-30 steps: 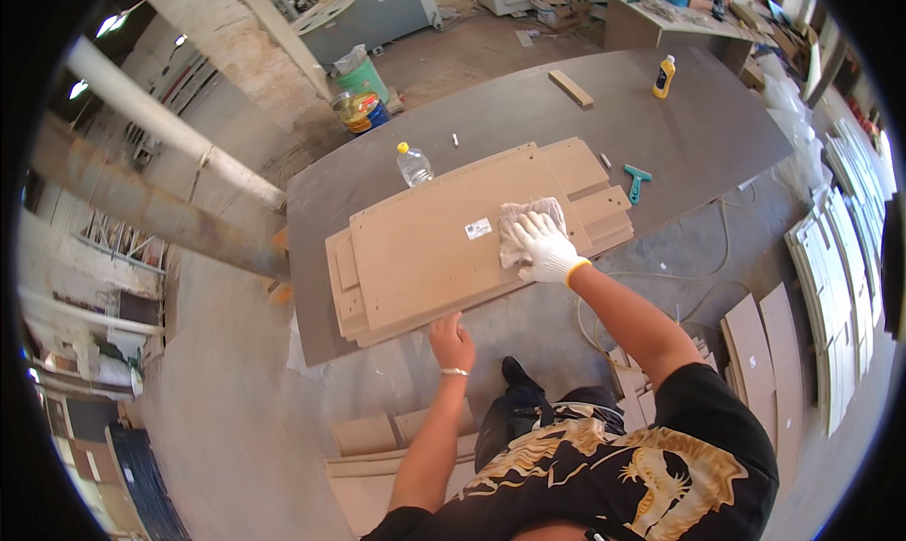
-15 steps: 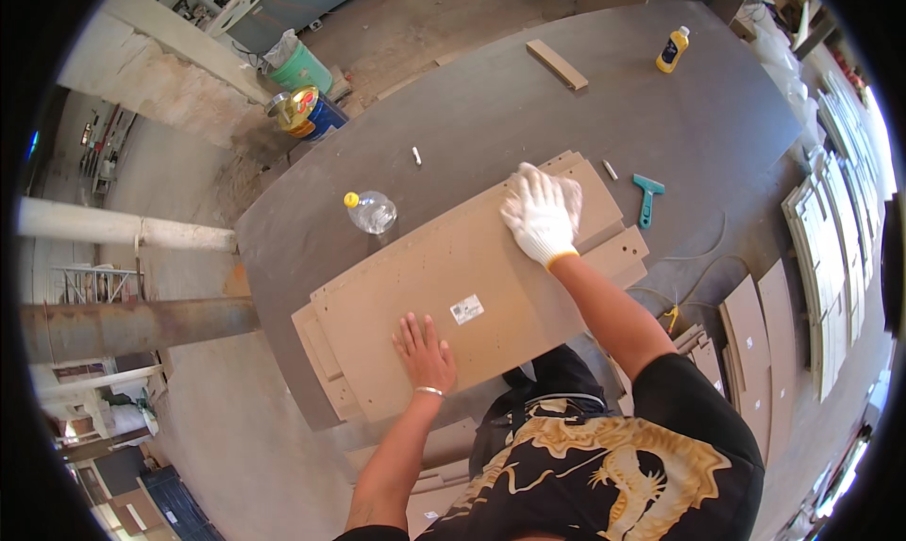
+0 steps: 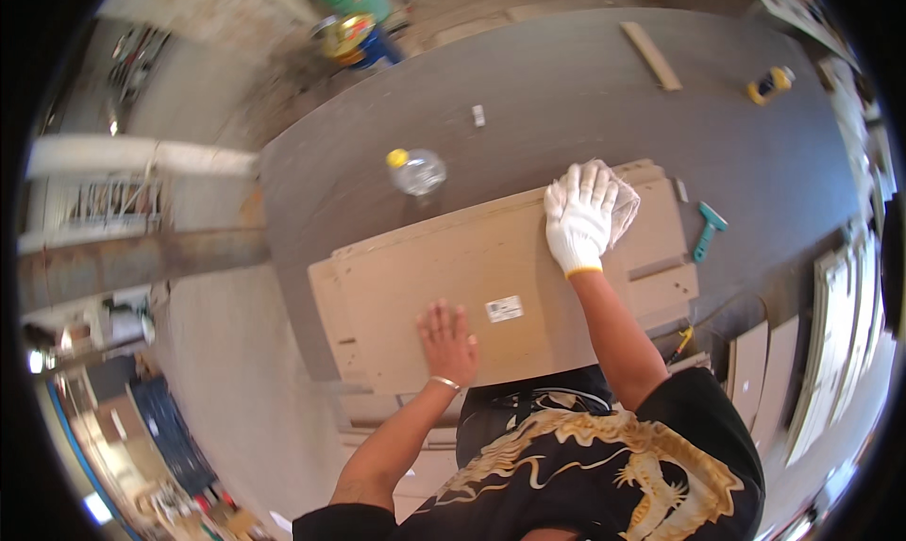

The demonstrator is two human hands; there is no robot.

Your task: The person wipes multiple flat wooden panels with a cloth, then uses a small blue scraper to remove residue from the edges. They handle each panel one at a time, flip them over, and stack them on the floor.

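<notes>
My left hand (image 3: 447, 342), bare with a bracelet at the wrist, lies flat with fingers spread on the near left part of a brown board (image 3: 425, 267). The board tops a stack of similar panels, and a white label (image 3: 504, 309) is stuck on it. In a white knitted glove, my right hand (image 3: 578, 218) holds a pale pinkish rag (image 3: 624, 208) pressed against the board's far right part. The rag bulges out beyond the fingers; the rest is hidden under the palm. Stepped panel ends with holes (image 3: 661, 286) show at the right.
On the dark table (image 3: 510, 60) are a clear yellow-capped bottle (image 3: 418, 172), a small white piece (image 3: 478, 116), a wooden strip (image 3: 651, 56), a yellow bottle (image 3: 770, 85) and a teal scraper (image 3: 709, 231). More panels (image 3: 747, 371) stand at right. A blue-and-yellow can (image 3: 359, 41) stands beyond the table.
The view has shifted, so table things appear farther right. My right hand has turned on the board, and more of the rag shows at its right side. My left hand stays on the board.
</notes>
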